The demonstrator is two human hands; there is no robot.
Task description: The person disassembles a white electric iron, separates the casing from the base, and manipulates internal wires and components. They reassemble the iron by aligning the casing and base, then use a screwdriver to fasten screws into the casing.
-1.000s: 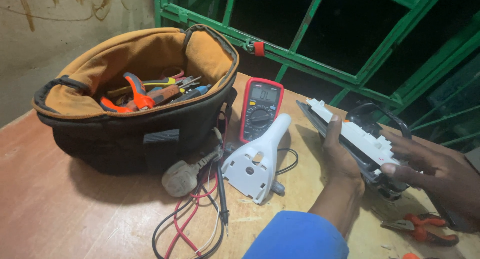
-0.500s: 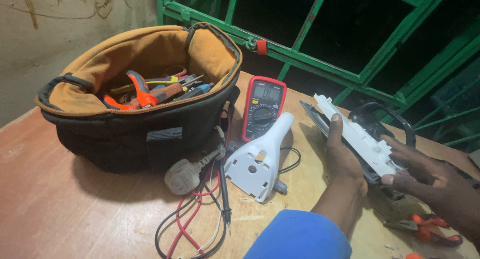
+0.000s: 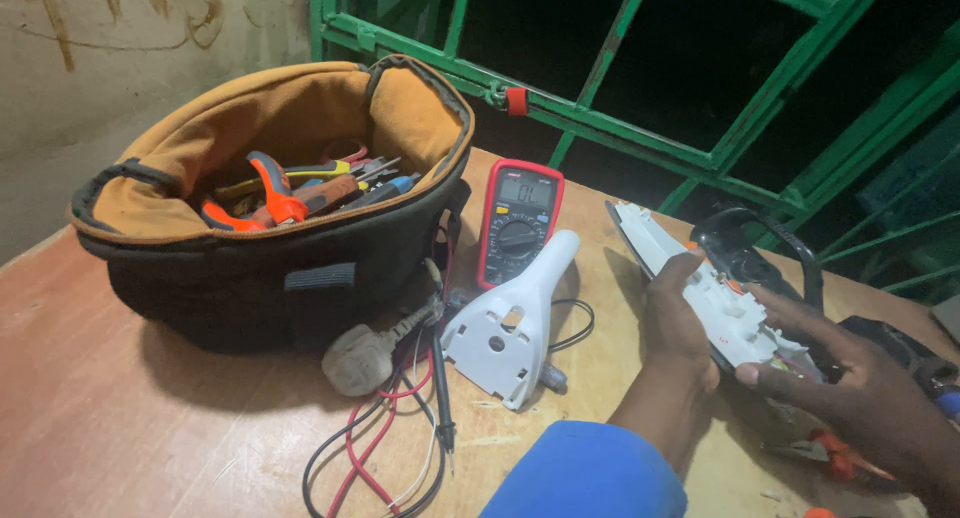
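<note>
Hands on a partly dismantled clothes iron (image 3: 715, 303), lying on its side at the right end of the wooden worktop (image 3: 120, 418). Left hand (image 3: 680, 323) cupped against the near edge of the white inner body, fingers curled around it, gripping. Right hand (image 3: 850, 378) spread flat over the rear part, fingers extended and pressing, not closed around anything. Long axis of the iron running from the pointed tip at upper left toward the heel at lower right, black handle loop (image 3: 765, 243) on the far side, away from both hands. Left hand nearer the tip, right hand nearer the heel.

Just left of the iron, apart from it: detached white plastic cover (image 3: 510, 333), its narrow end pointing away toward a red multimeter (image 3: 518, 223). Further left, open tool bag (image 3: 270, 208) with orange-handled pliers (image 3: 265, 193) and screwdrivers inside. In front of the bag, white mains plug (image 3: 360, 358) and a tangle of red and black test leads (image 3: 380, 448). Second pair of orange-handled pliers (image 3: 840, 456) on the worktop under the right wrist. Green metal grille (image 3: 640, 128) behind.
</note>
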